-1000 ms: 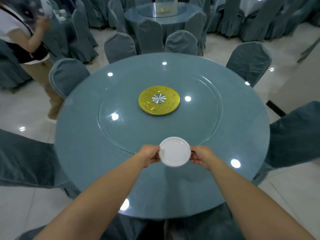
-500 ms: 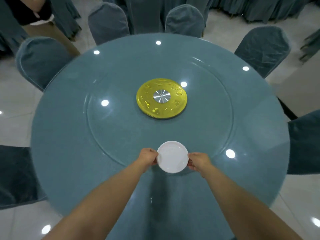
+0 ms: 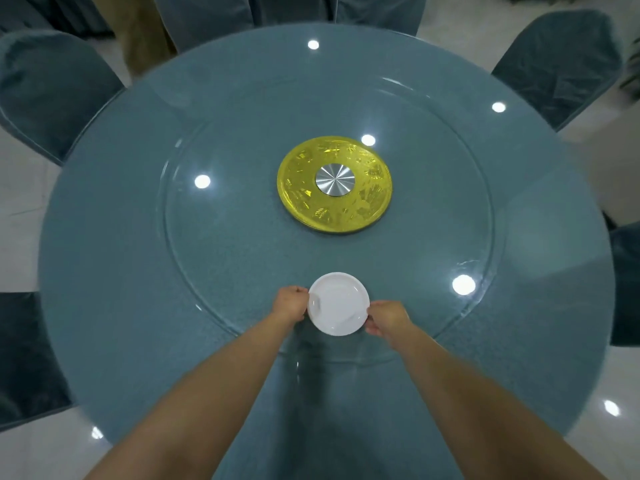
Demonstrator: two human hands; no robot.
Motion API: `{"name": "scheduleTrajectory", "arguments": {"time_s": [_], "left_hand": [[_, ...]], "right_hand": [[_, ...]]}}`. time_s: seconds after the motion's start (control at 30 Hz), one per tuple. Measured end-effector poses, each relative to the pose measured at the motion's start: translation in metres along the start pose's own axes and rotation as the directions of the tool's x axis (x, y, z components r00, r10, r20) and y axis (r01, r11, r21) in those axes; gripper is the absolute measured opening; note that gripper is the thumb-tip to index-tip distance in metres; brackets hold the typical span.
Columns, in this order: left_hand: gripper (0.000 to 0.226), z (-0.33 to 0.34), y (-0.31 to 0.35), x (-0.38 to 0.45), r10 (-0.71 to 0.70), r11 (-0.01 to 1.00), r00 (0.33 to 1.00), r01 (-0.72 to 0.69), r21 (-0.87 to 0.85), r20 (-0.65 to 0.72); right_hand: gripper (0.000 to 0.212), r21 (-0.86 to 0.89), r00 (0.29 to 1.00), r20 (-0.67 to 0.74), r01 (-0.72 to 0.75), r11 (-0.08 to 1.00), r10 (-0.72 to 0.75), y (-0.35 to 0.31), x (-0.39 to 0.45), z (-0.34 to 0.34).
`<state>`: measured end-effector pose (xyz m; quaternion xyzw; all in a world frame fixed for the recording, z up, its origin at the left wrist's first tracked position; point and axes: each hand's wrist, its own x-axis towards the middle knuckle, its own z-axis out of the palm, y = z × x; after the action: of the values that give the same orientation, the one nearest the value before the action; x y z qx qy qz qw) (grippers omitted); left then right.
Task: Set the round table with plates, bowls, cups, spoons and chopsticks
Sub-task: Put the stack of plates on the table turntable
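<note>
Both hands' fingers (image 3: 371, 329) pinch round, glossy white plate (image 3: 338, 303).

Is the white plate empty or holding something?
Empty: the white plate faces up with bare inner surface, left hand and right hand gripping its rim.

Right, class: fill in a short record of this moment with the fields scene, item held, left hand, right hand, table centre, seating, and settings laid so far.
scene: round table with a glass turntable
item held: one white plate, over the turntable's near rim
left hand: left hand grips the plate's left edge
right hand: right hand grips the plate's right edge
table centre: yellow disc with a metal hub
seating: covered chairs around the table
settings laid so far: only this plate visible; no bowls, cups, spoons or chopsticks
</note>
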<state>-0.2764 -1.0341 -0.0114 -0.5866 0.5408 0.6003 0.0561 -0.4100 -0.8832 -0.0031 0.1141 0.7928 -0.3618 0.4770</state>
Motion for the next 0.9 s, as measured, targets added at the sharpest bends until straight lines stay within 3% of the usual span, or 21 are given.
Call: {"name": "scheduleTrajectory", "arguments": {"time_s": [0.2,0.4,0.5,0.6,0.73,0.9], "left_hand": [[0.017,-0.002,-0.001,0.003,0.061,0.997,0.998,-0.061,0.048,0.015],[0.030,0.004,0.007,-0.020,0.150,0.959,0.985,-0.123,0.255,-0.089],[0.031,0.011,0.015,-0.033,0.179,0.946,0.978,-0.140,0.293,-0.111],[0.035,0.018,0.014,-0.047,0.150,0.950,0.985,-0.119,0.290,-0.088],[0.034,0.014,-0.002,-0.047,0.110,0.965,0.986,-0.075,0.252,-0.128],[0.025,0.013,-0.019,-0.046,0.079,0.993,0.990,-0.067,0.102,-0.119]], "right_hand": [[0.032,0.003,0.999,0.028,0.044,0.999,-0.044,-0.007,0.000,-0.004],[0.015,0.022,0.999,0.007,0.031,0.999,-0.031,-0.004,-0.027,-0.020],[0.022,0.079,0.999,0.023,0.038,0.996,-0.040,0.000,-0.045,-0.036],[0.012,0.113,0.998,0.023,0.052,0.992,-0.055,0.015,-0.066,-0.057],[0.023,0.128,0.997,0.037,0.068,0.989,-0.073,0.035,-0.082,-0.072],[0.007,0.114,0.997,-0.001,0.074,0.991,-0.074,0.056,-0.085,-0.064]]}}
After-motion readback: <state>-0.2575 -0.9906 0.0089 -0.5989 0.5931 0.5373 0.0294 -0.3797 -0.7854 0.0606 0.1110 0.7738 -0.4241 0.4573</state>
